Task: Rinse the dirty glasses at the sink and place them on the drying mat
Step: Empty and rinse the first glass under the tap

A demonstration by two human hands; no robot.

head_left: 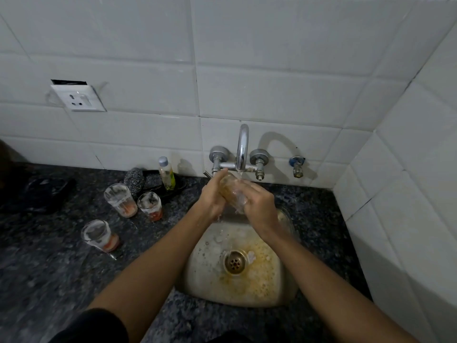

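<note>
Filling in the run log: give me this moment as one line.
step: rinsing | left hand and right hand: both grip glass under running tap | waiting: three dirty glasses on counter | drying mat: none placed

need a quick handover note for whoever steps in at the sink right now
Left hand and right hand both grip one glass, tilted under the running tap above the sink.
Three dirty glasses with reddish dregs stand on the counter left of the sink.
Done: none shown finished.
Left: finish this rinse, do the other three, set all on the drying mat, which I cannot pick out for sure.
</note>
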